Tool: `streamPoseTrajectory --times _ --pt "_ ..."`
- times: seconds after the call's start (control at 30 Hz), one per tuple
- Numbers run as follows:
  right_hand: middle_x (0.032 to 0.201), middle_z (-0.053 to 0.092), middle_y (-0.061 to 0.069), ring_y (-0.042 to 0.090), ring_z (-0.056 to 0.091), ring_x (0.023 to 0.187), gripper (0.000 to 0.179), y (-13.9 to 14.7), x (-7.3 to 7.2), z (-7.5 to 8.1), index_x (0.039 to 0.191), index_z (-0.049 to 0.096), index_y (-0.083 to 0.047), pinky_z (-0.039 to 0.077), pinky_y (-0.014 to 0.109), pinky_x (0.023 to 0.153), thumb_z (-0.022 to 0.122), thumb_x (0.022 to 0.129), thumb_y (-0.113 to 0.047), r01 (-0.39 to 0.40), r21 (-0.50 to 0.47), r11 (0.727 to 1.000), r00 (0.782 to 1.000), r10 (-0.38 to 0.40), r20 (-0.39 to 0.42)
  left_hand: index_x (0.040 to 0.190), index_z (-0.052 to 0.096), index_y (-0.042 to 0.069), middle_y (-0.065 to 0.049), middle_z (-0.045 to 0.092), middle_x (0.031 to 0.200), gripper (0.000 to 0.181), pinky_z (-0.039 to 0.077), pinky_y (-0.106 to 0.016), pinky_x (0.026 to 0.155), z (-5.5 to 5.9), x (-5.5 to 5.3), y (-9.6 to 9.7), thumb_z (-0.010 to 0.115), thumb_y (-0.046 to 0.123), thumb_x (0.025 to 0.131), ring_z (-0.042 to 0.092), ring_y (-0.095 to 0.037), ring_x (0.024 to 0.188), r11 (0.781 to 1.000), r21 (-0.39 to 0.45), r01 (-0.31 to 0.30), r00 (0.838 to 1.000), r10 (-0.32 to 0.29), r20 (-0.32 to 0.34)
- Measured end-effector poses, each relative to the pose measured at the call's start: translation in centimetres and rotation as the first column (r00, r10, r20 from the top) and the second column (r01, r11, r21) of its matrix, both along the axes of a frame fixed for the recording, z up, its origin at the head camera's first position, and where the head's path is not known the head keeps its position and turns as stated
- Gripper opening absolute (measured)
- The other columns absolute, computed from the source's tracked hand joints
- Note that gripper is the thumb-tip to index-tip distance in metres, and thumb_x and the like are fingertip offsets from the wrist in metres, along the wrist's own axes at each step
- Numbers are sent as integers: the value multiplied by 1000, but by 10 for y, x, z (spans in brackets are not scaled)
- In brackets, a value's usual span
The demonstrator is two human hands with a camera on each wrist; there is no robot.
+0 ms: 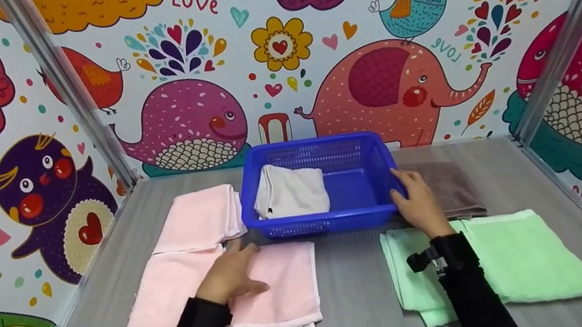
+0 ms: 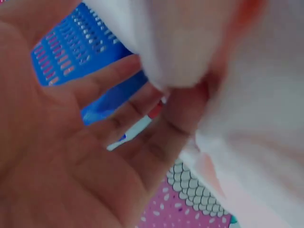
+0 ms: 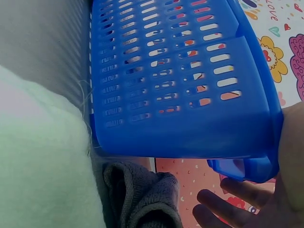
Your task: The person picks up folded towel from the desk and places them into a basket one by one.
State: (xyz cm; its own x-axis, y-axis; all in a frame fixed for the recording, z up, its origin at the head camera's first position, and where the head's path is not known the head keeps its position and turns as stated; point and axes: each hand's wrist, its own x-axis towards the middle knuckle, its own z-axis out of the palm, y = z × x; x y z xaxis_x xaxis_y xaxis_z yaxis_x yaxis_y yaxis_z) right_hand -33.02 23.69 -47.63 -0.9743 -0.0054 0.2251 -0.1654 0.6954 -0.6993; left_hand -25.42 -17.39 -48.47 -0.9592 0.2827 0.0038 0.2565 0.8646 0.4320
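Observation:
My left hand (image 1: 232, 273) is over the folded pink towels, thumb and fingers spread. In the left wrist view its extended fingertips reach among folds of pale pink towel (image 2: 261, 109), which partly hide them. One pink towel (image 1: 288, 296) with a white tag lies under and right of this hand; further pink towels (image 1: 201, 217) lie to its left. A blue plastic basket (image 1: 323, 225) contains a folded whitish towel (image 1: 298, 191) in its left half. My right hand (image 1: 418, 202) is at the basket's right end, touching its rim, with fingers extended in the right wrist view.
Right of the basket lies a folded brown-grey towel (image 1: 450, 188), partly behind my right hand. Folded green towels (image 1: 530, 260) lie nearer on the grey table (image 1: 355, 304), under my right forearm. Cartoon-printed walls (image 1: 280, 90) border the back and sides.

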Motion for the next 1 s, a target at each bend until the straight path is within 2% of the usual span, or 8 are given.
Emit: streamPoseTrajectory --times 0.1,0.2,0.3,0.4,0.57,0.67,0.87,1.0 --pt "156 40 25 45 39 146 56 0 0 -1 158 40 -5 29 62 121 52 105 -16 2 0 1000 1000 -2 -2 132 63 1 -36 50 144 78 48 -63 104 -8 -1 12 96 31 68 57 -55 124 998 52 32 999 -30 -26" --pt "157 39 24 44 38 147 57 0 1 -2 159 39 -5 29 61 121 52 105 -16 1 -2 1000 1000 -1 6 135 62 1 -37 51 142 79 48 -66 100 -18 -3 27 94 35 70 58 -57 120 996 62 63 996 -59 -71" --pt "158 38 24 44 37 148 57 -1 0 -3 159 39 -5 28 61 121 52 105 -17 0 -2 1000 1000 0 18 134 63 1 -31 56 132 78 53 -64 93 -24 1 45 92 38 72 63 -53 107 996 42 80 986 -73 -152" --pt "158 38 25 44 37 148 57 -1 0 -2 159 39 -5 28 62 121 52 105 -17 -3 -2 1000 1000 3 20 133 63 0 -24 57 121 76 55 -59 86 -26 8 60 92 38 73 65 -46 97 995 44 87 979 -78 -190" --pt "158 38 25 45 37 148 57 0 1 0 159 38 -4 28 62 121 50 105 -17 -13 2 1000 1000 13 15 135 64 0 -17 57 115 74 56 -56 86 -22 12 66 91 32 74 66 -40 95 988 128 86 988 -68 -141" --pt "158 37 25 45 36 148 57 1 2 0 160 38 -5 28 62 121 50 105 -17 -16 0 1000 1000 16 15 133 65 0 -16 56 114 73 55 -56 86 -19 15 64 93 29 71 64 -40 95 986 162 49 991 -27 -134" --pt "159 37 27 46 37 148 57 0 2 0 160 37 -5 28 62 121 51 106 -18 -28 18 999 1000 28 11 128 64 8 -29 54 117 74 55 -56 70 -18 19 62 95 36 66 65 -45 82 988 137 -71 990 86 -109" --pt "159 36 27 46 35 149 58 2 3 3 161 34 -4 27 63 121 50 107 -21 -33 24 999 999 32 36 125 56 12 -31 62 112 70 55 -56 72 -19 15 62 93 35 70 67 -45 88 985 164 -53 997 62 -48"
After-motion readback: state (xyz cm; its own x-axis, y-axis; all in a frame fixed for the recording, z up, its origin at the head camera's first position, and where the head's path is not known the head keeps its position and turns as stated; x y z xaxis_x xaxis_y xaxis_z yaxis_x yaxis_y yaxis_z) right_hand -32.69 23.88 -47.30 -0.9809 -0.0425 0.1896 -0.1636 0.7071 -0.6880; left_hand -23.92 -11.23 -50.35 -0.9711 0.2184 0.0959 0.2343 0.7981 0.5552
